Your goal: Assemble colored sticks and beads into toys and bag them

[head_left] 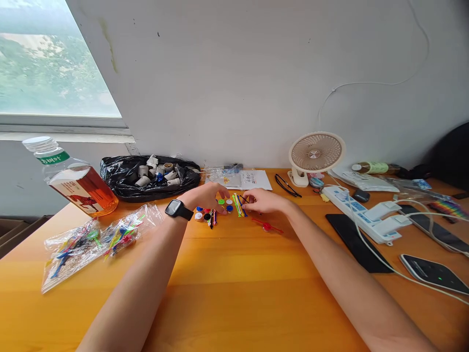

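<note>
Both my arms reach out over an orange wooden table [234,293]. My left hand [207,196], with a black smartwatch [178,209] on the wrist, hovers with curled fingers over a cluster of small coloured plastic discs [212,211]. My right hand [262,200] pinches at a bunch of thin coloured plastic sticks [239,204] lying beside the discs. A red stick with a disc on it [267,226] lies just in front of my right hand.
Two clear bags of coloured parts [88,242] lie at the left, by a tea bottle [71,178] and a black bag [150,178]. At the right are a small fan [315,155], glasses [287,186], a power strip [366,215] with cables and phones [434,273].
</note>
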A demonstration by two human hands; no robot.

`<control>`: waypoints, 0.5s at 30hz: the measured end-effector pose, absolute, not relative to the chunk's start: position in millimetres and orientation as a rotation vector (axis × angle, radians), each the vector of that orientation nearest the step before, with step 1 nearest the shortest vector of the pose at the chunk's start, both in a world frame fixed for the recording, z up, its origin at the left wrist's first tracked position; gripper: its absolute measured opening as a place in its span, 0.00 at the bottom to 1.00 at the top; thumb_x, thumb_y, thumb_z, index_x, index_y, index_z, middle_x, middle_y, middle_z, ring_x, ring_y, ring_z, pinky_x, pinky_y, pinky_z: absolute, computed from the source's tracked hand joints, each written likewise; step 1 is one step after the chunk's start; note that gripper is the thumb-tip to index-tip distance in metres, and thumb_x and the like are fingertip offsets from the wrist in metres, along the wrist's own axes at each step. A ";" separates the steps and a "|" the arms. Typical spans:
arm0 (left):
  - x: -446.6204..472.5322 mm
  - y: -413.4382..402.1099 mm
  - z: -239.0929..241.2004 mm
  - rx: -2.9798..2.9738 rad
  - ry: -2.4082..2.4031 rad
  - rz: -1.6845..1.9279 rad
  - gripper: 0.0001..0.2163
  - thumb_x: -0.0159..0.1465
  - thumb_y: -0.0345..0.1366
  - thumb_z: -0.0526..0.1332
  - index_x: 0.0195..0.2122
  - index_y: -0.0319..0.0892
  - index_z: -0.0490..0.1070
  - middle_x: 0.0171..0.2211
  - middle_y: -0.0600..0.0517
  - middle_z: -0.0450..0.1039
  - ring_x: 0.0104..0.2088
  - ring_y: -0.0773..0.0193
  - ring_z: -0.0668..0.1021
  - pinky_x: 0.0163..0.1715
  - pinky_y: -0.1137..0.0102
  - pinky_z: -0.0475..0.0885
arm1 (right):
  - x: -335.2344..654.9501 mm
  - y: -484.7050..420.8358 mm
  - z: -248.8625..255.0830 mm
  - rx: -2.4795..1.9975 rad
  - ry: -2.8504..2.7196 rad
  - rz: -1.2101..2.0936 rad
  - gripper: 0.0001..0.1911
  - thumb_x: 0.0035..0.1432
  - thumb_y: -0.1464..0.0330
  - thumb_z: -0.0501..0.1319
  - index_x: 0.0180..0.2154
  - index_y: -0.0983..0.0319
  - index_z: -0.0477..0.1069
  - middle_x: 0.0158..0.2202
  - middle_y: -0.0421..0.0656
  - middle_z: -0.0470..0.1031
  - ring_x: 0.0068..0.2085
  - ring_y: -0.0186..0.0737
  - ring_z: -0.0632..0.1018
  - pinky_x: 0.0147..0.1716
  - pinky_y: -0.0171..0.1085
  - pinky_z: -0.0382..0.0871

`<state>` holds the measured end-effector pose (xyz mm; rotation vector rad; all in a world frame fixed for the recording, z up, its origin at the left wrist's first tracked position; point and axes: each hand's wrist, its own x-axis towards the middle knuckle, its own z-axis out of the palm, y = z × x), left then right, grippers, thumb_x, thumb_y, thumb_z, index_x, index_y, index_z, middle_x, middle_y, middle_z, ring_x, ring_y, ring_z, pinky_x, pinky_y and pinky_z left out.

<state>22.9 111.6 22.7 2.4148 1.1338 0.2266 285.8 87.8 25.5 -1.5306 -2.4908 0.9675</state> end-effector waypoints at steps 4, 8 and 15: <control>23.0 110.0 33.0 2.435 1.145 0.480 0.15 0.63 0.46 0.68 0.47 0.44 0.83 0.42 0.49 0.84 0.39 0.60 0.81 0.38 0.71 0.73 | 288.5 90.7 29.2 -1.458 -2.335 0.894 0.19 0.60 0.52 0.68 0.39 0.63 0.78 0.28 0.39 0.73 0.28 0.35 0.70 0.28 0.34 0.61; 30.2 97.9 54.9 2.335 1.069 0.802 0.15 0.69 0.46 0.64 0.47 0.42 0.82 0.40 0.49 0.84 0.38 0.62 0.81 0.38 0.71 0.74 | 280.8 89.3 36.5 -1.287 -1.994 1.015 0.26 0.58 0.45 0.69 0.41 0.62 0.79 0.25 0.37 0.70 0.26 0.35 0.70 0.27 0.34 0.65; 47.4 85.5 66.3 2.230 0.838 0.941 0.15 0.64 0.42 0.70 0.49 0.41 0.80 0.46 0.47 0.83 0.42 0.62 0.84 0.44 0.69 0.79 | 259.2 74.9 55.3 -1.016 -1.573 1.367 0.12 0.61 0.60 0.68 0.38 0.62 0.76 0.30 0.41 0.78 0.33 0.37 0.79 0.37 0.36 0.76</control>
